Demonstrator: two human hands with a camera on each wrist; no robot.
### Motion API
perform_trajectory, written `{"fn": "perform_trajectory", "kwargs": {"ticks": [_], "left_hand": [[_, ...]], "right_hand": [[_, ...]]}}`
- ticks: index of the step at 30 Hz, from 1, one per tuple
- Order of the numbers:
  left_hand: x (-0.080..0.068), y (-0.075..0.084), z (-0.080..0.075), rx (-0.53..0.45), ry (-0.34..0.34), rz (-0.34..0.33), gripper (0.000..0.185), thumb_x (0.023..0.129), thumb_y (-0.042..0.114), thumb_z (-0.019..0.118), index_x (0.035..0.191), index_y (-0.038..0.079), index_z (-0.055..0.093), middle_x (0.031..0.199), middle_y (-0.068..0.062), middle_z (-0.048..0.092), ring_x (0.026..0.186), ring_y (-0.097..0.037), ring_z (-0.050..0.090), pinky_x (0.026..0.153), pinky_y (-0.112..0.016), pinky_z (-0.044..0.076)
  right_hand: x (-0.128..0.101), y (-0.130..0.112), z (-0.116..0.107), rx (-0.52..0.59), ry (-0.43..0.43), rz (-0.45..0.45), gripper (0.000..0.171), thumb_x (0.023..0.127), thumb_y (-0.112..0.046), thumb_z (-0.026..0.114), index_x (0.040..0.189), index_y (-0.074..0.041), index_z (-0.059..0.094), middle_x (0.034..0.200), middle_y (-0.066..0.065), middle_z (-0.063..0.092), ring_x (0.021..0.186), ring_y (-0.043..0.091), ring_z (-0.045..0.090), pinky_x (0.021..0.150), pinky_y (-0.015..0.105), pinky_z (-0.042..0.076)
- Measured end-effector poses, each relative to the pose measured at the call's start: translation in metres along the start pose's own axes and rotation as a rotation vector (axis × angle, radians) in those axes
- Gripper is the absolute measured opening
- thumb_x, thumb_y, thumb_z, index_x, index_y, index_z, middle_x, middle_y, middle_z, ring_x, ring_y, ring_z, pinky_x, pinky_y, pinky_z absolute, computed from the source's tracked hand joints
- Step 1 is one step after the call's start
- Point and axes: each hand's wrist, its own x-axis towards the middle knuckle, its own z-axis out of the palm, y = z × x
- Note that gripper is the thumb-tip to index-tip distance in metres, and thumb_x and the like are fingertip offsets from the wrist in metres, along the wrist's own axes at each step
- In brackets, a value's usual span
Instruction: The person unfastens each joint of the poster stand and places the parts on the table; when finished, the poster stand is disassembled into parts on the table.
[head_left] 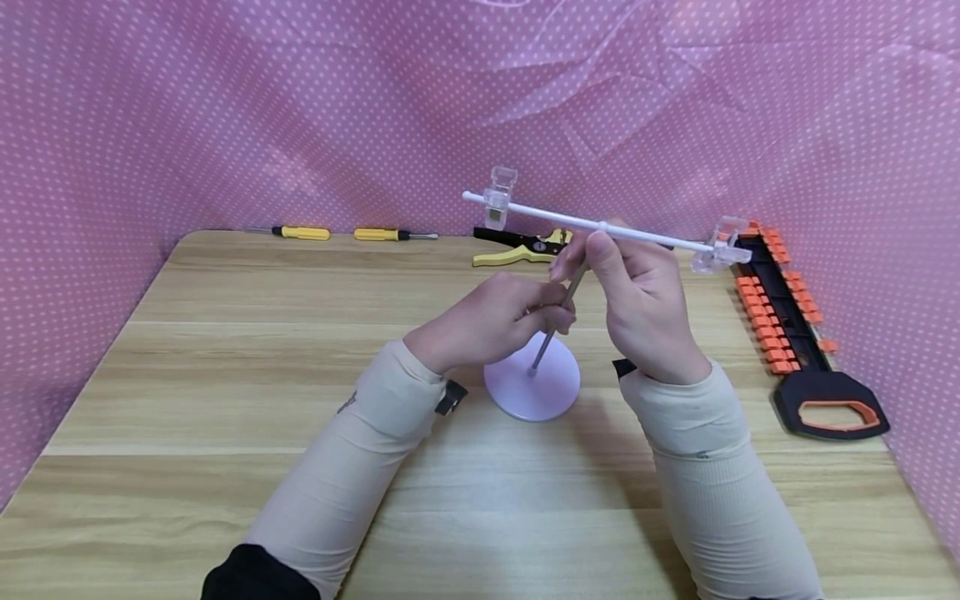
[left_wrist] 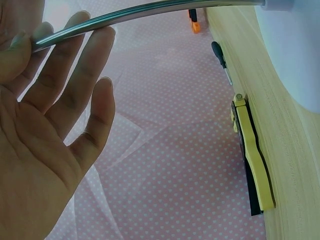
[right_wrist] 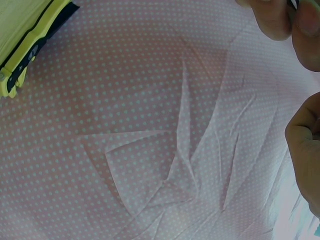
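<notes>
A display stand has a round white base (head_left: 525,396) on the table and a thin metal pole (head_left: 549,339) that leans to the right. Across its top runs a white crossbar (head_left: 547,215), with a clear clip (head_left: 500,190) near the left end and another clear clip (head_left: 723,247) at the right. My left hand (head_left: 498,317) pinches the pole below the top; in the left wrist view its fingers (left_wrist: 75,105) spread under the metal. With thumb and fingers, my right hand (head_left: 648,304) grips the crossbar by the joint, which the fingers partly hide.
Two yellow-handled screwdrivers (head_left: 306,233) and a yellow-black wire stripper (head_left: 517,248) lie along the back edge. A black holder with orange pieces (head_left: 787,312) lies at the right. Pink dotted cloth (head_left: 375,108) surrounds the wooden table (head_left: 225,375).
</notes>
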Motion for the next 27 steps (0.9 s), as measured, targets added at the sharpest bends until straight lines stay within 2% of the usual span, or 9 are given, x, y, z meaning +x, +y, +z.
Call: {"fn": "perform_trajectory", "kwargs": {"ticks": [15,27], "left_hand": [[-0.0005,0.0002,-0.0002,0.012,0.002,-0.003,0.016,0.107,0.02,0.065,0.11,0.012,0.078,0.094,0.003,0.074,0.088,-0.008,0.065,0.084,-0.025,0.054],[-0.0005,0.0003,-0.0005,0.005,-0.001,-0.003,0.015,0.107,0.02,0.066,0.109,0.013,0.078,0.093,0.005,0.074,0.088,-0.007,0.065,0.084,-0.025,0.055]], "right_hand": [[0.0004,0.0007,0.0,-0.018,0.0,-0.006,0.057,0.112,-0.037,0.052,0.088,0.013,0.066,0.084,0.001,0.072,0.084,0.018,0.07,0.079,0.03,0.055],[0.0,0.0002,0.0015,-0.031,0.008,-0.012,0.062,0.11,-0.043,0.052,0.088,0.013,0.066,0.085,-0.001,0.073,0.079,0.016,0.068,0.075,0.029,0.054]]}}
